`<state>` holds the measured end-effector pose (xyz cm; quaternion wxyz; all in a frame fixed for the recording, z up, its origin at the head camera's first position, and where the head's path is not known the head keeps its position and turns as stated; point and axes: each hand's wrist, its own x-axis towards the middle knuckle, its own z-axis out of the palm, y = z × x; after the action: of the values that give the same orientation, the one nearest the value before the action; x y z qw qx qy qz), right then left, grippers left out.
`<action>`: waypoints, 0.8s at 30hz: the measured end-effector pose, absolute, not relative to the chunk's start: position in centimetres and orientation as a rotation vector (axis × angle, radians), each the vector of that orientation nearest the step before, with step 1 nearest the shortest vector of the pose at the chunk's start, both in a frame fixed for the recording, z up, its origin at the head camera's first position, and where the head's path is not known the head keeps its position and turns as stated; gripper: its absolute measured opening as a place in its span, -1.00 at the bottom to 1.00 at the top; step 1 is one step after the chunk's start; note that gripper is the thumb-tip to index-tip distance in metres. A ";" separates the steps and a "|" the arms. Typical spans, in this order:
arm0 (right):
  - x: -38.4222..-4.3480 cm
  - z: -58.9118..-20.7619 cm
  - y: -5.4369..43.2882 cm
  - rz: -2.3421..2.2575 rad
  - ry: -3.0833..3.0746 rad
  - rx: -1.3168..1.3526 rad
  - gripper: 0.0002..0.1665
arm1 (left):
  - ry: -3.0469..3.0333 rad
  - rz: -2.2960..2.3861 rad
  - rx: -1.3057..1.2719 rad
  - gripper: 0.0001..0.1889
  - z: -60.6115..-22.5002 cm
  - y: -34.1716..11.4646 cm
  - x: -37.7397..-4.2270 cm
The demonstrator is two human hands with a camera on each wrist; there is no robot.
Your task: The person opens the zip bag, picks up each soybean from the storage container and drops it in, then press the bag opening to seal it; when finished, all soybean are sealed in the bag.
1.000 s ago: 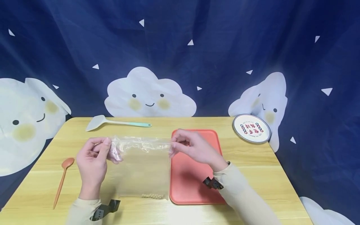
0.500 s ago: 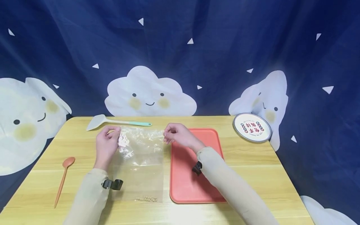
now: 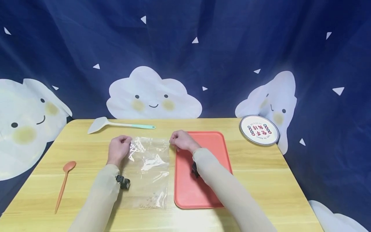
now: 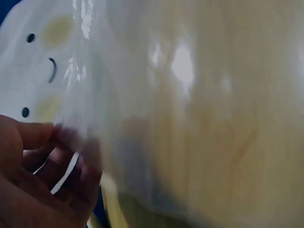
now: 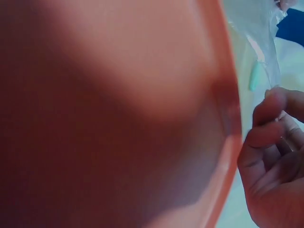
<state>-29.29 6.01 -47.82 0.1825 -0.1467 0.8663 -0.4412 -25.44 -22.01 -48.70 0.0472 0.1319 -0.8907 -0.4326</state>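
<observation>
A clear plastic zip bag [image 3: 146, 175] lies spread over the table, its top edge at the far side. Several small pale beads or beans [image 3: 148, 203] are scattered in its near end. At the top left corner my left hand [image 3: 118, 149] pinches the film between thumb and fingers; the left wrist view shows this hand [image 4: 52, 166] with the film across its fingertips. My right hand [image 3: 184, 141] pinches the opposite top corner, above the left rim of a red tray [image 3: 200, 193]. In the right wrist view the film runs up from this hand's fingertips [image 5: 271, 97].
An orange spoon [image 3: 64, 183] lies at the left. A spatula [image 3: 121, 125] with a white blade and mint handle lies along the back edge. A round plate [image 3: 259, 130] with red lettering sits at the back right corner. A blue cloud-print curtain [image 3: 174, 48] hangs behind the table.
Both hands first moved away from the body with the bag's top edge, then came slightly back. The left hand shifted right. The bag flattened and its beads spread from a row into a loose scatter.
</observation>
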 end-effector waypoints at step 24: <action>-30.1 -48.7 4.9 -0.900 2.692 -0.296 -0.80 | -2.991 -1.199 0.277 -0.38 -49.9 -23.3 -26.6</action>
<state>-30.14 4.88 -48.67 0.1436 -0.1026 0.9335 -0.3121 -26.65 -23.34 -49.90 -0.0462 0.0855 -0.9238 -0.3705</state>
